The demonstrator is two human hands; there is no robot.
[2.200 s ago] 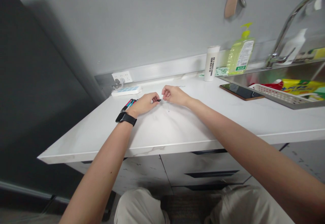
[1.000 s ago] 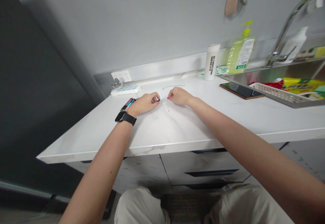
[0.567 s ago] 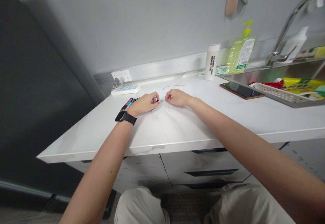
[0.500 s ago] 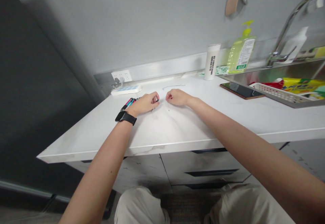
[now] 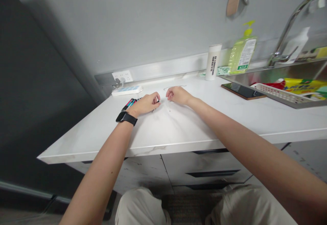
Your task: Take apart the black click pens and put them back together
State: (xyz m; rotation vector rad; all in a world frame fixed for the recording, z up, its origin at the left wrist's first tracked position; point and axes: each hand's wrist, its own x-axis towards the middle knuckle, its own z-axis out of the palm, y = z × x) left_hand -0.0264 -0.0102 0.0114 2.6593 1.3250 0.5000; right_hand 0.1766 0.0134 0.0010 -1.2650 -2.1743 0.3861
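Observation:
My left hand [image 5: 146,103], a black watch [image 5: 126,117] on its wrist, rests over the white countertop [image 5: 150,129]. Its thumb and fingers pinch a small black-tipped piece [image 5: 158,101], too small to name. Several pens [image 5: 129,105] with pink, blue and black parts lie beside that hand, partly hidden by it. A short distance to the right, my right hand [image 5: 178,95] has its fingertips drawn together; whatever they hold is hidden. Just below those fingertips shows a thin, thread-like piece [image 5: 169,106] with a dark end. Behind the hand lies a thin dark strand [image 5: 182,86], partly covered.
A white power strip [image 5: 127,90] lies at the back left under a wall socket [image 5: 123,76]. To the right are a white tube [image 5: 213,62], a yellow-green pump bottle [image 5: 243,53], a phone [image 5: 243,91] and a sink with a perforated white tray [image 5: 276,92].
My right hand has shifted slightly up and left, and its fingers now point more downward. My left hand stays where it was, holding the small black-tipped piece.

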